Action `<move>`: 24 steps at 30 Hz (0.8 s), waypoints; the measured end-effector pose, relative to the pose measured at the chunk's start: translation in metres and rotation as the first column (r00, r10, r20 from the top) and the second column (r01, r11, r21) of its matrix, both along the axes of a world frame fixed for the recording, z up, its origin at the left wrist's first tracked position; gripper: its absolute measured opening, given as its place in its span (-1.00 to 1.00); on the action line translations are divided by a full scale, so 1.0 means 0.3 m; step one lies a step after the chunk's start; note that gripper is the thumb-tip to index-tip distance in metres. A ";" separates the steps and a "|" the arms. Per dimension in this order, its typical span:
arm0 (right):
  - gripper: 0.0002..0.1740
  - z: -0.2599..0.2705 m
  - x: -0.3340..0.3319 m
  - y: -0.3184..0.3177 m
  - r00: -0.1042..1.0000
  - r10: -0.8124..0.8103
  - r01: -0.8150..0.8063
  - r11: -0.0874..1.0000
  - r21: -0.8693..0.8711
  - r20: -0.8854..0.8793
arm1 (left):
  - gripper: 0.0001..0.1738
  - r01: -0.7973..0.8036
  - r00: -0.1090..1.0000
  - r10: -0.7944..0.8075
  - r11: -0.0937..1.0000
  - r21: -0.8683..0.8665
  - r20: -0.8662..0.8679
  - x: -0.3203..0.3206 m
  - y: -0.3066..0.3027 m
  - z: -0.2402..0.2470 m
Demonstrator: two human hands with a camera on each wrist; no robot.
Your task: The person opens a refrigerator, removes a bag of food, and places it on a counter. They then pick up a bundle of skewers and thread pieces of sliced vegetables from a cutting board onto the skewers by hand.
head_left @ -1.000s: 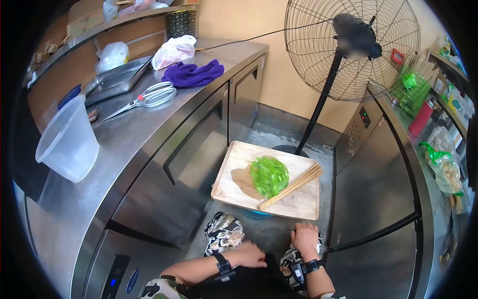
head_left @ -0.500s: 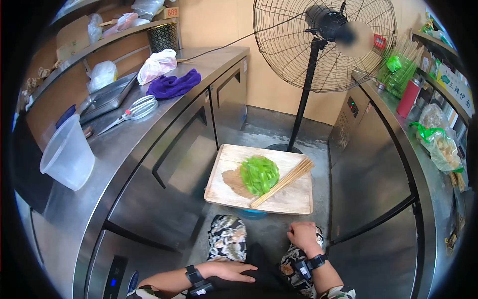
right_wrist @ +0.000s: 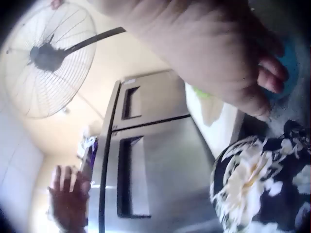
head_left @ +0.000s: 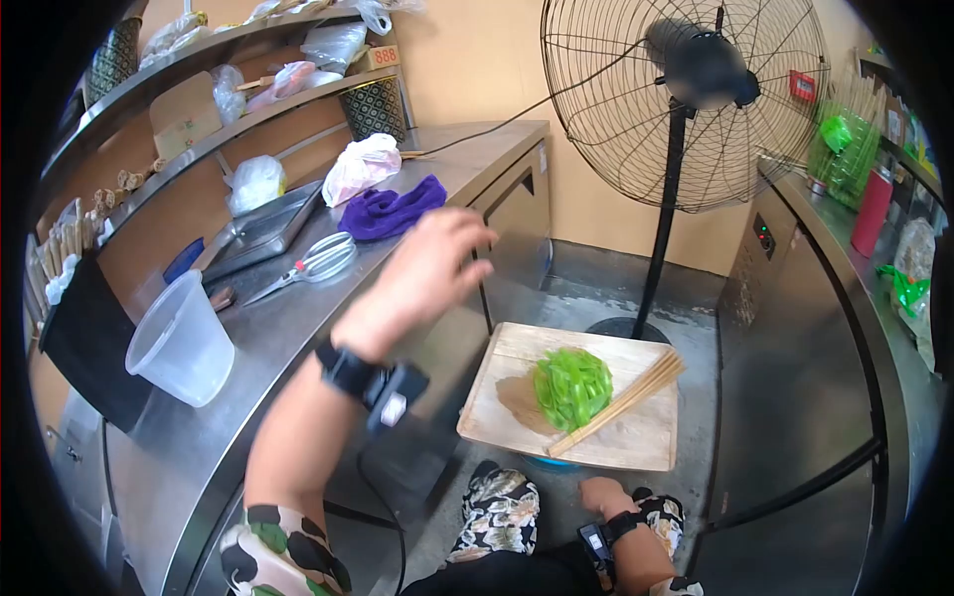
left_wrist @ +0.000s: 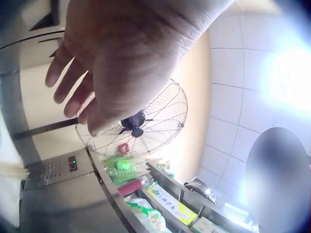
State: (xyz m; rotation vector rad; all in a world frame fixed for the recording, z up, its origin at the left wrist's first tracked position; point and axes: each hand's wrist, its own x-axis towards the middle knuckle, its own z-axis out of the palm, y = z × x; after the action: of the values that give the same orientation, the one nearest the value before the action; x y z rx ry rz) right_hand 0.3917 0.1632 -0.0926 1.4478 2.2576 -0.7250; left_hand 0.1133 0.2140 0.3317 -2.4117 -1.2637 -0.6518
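Observation:
My left hand is raised in the air in front of the left counter, its fingers loosely bent and holding nothing; in the head view it overlaps the edge of a purple cloth. My right hand hangs low by the right knee, below the wooden board. In the right wrist view the fingers of the right hand are relaxed around nothing. On the board lie a heap of green vegetable strips and a bundle of thin wooden sticks, angled beside it.
On the left counter are a clear plastic tub, scissors, a metal tray and a white bag. A stand fan rises behind the board. A pink bottle stands on the right counter.
My left hand has risen from the lap, up and forward to the left counter's front. The right hand stays low near the knee. The head view has shifted.

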 end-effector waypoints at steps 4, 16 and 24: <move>-0.57 0.031 -0.074 0.030 0.906 -0.009 -0.047 0.991 -0.122 -0.424 | -0.48 -0.430 0.876 0.419 0.903 0.009 -0.239 -0.208 0.248 0.060; -0.55 0.172 -0.090 0.017 0.920 -0.004 -0.041 0.993 -0.108 -0.392 | -0.54 -0.897 0.441 0.725 0.348 -0.271 -0.529 -0.510 0.401 0.289; -0.53 0.123 -0.104 0.097 0.897 -0.062 0.018 0.994 -0.104 -0.437 | -0.58 -0.584 0.802 0.594 0.760 -0.285 -0.061 -0.952 0.820 0.213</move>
State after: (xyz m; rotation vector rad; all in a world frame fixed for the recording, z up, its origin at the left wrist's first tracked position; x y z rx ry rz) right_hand 0.3606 0.1925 -0.0557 1.3946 2.4752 -1.2691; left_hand -0.1722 0.4599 0.3956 -2.0035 -2.1290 -0.3273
